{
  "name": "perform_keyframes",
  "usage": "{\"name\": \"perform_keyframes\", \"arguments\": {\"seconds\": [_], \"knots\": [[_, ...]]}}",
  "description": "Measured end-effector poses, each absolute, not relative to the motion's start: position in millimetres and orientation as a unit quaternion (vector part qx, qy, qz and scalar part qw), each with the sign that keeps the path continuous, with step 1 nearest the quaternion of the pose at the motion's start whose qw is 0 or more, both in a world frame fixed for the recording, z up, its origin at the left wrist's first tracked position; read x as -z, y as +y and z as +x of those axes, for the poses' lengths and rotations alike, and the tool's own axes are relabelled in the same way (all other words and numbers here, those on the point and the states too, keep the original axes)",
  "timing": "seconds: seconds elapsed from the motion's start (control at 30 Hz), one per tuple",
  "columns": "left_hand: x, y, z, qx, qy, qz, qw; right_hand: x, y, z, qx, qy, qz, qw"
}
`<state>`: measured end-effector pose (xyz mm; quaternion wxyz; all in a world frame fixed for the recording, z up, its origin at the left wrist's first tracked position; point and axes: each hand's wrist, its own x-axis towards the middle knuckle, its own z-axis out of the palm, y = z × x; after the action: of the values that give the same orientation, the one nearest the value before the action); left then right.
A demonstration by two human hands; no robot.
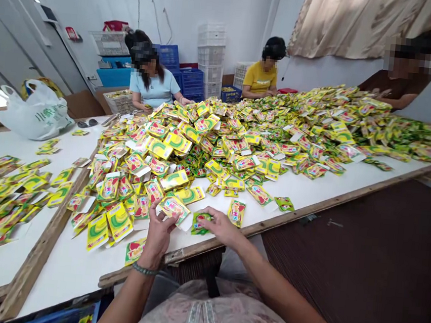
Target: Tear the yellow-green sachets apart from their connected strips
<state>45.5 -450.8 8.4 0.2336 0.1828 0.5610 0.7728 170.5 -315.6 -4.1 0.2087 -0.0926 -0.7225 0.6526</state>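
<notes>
Between the thumb and fingers of my left hand (161,230) is a small yellow box (175,208) with a red picture and bright lettering. Its white end flap stands open toward my right hand. My right hand (221,226) pinches a flat green sachet (199,223) just above the table's front edge, close to that flap. Just right of my fingers lies another yellow box (236,213). A loose green sachet (284,204) rests further right. A big heap of yellow boxes (159,147) and green sachets spreads in front of both hands.
Wooden strips (50,232) edge and divide the white table (65,259). More boxes (10,192) lie left of the divider, near a white plastic bag (39,114). Three people sit around the heap. Blue crates (191,80) and white baskets (211,49) are stacked behind.
</notes>
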Motion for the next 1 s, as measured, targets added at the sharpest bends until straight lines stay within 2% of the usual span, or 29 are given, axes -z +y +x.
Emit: {"name": "perform_keyframes", "arguments": {"seconds": [0.17, 0.23, 0.3, 0.37, 0.43, 0.57, 0.7, 0.87, 1.0], "knots": [[-13, -447, 33, -0.74, 0.6, 0.228, 0.204, -2, -298, 170, -0.526, -0.792, -0.177, 0.255], [-26, -456, 20, -0.653, 0.673, 0.319, 0.137, -10, -287, 173, -0.505, -0.817, -0.156, 0.23], [-41, -462, 8, -0.513, 0.735, 0.433, 0.092, -20, -281, 173, -0.492, -0.843, -0.107, 0.189], [-51, -462, 1, -0.382, 0.758, 0.513, 0.131, -27, -279, 168, -0.485, -0.856, -0.07, 0.168], [-50, -457, 1, -0.338, 0.754, 0.529, 0.195, -29, -280, 159, -0.488, -0.849, -0.077, 0.188], [-23, -444, 8, -0.456, 0.727, 0.465, 0.218, -22, -279, 143, -0.507, -0.808, -0.163, 0.254], [2, -440, 9, -0.54, 0.69, 0.405, 0.263, -14, -277, 137, -0.456, -0.845, -0.162, 0.227], [-5, -433, 10, -0.568, 0.641, 0.383, 0.345, -18, -281, 126, -0.378, -0.895, -0.129, 0.198], [-16, -429, 6, -0.598, 0.589, 0.327, 0.434, -18, -274, 120, -0.438, -0.868, -0.113, 0.206]]}}
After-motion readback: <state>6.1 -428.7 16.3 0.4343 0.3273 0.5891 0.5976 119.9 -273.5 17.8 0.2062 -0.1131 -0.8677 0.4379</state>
